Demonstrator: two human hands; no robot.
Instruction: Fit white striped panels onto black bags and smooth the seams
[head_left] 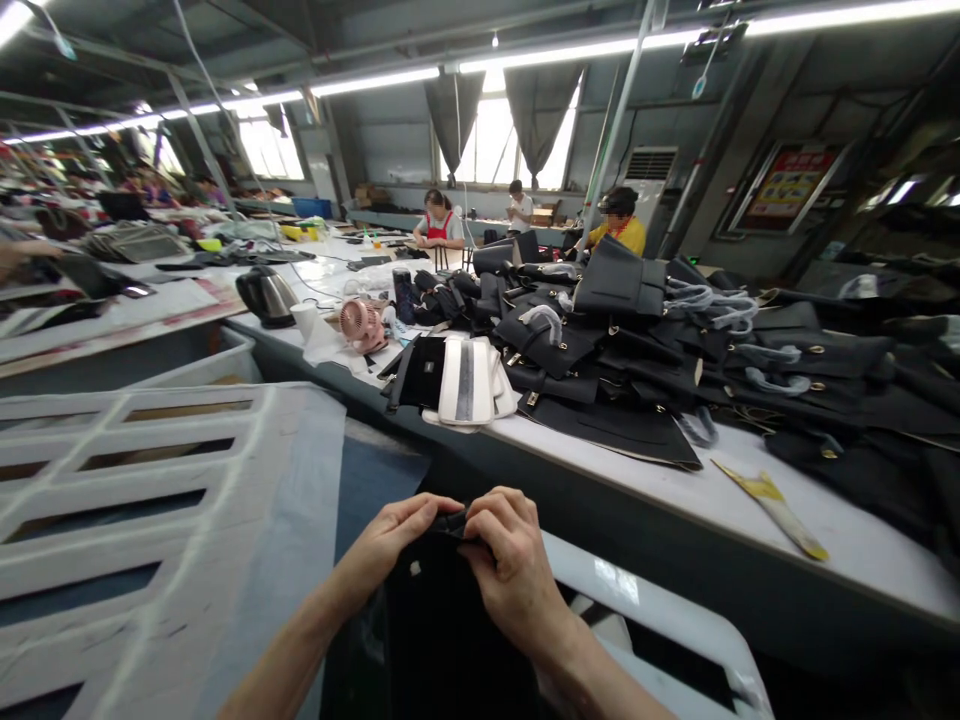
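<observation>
Low in the middle of the view, my left hand (394, 545) and my right hand (506, 565) meet on the top edge of a black leather piece (431, 620). Both hands are closed, pinching that edge between thumb and fingers. The piece hangs down from the hands over a white plastic crate (660, 610) just below the table's front edge. What the lower part of the piece looks like is hidden in shadow.
A long work table (750, 500) bears a heap of black bag parts (660, 350), a stack of white pieces (466, 380), a pink fan (358, 322), a kettle (266, 295) and a yellow strip (772, 505). A white slatted crate (135, 510) stands left. Other people sit far back.
</observation>
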